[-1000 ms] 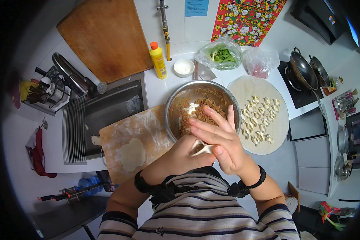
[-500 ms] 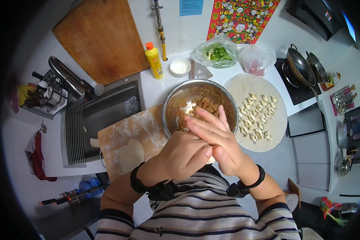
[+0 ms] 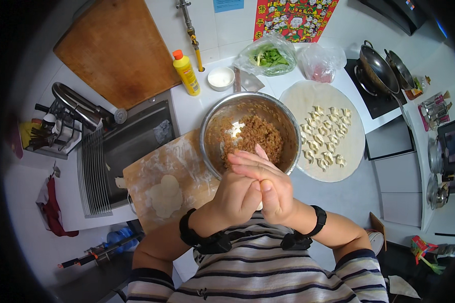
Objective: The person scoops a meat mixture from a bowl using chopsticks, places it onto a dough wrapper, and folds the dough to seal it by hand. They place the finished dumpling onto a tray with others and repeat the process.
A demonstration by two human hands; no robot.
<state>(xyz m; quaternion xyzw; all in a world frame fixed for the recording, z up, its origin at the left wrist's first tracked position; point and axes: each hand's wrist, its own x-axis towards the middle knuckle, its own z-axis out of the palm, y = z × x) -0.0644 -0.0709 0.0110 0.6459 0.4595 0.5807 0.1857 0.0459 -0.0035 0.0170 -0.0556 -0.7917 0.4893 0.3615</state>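
Just in front of a steel bowl [image 3: 207, 135] of brown minced filling [image 3: 262, 135], both hands are pressed together, thumbs side by side. My left hand [image 3: 233, 198] has its fingers curled, mostly tucked behind the right. My right hand [image 3: 277, 188] closes over it, its long fingers stretched across the bowl's near rim. A small bit of pale dough, apparently a dumpling [image 3: 260, 206], peeks out below the thumbs; the rest is hidden in the hands. To the left, a stack of dough wrappers [image 3: 165, 197] lies on a floured wooden board [image 3: 139, 174].
Several folded dumplings [image 3: 319, 139] rest on a round pale board [image 3: 346, 156] at right. Behind the bowl stand a white bowl [image 3: 221, 79], a yellow bottle [image 3: 187, 73], a cleaver [image 3: 250, 81] and a bag of greens [image 3: 270, 58]. A sink [image 3: 136, 146] is left, a wok [image 3: 378, 68] far right.
My hands have drawn nearer to my body and pressed more tightly together. The right fingers, spread before, now lie closer together. The view has shifted slightly.
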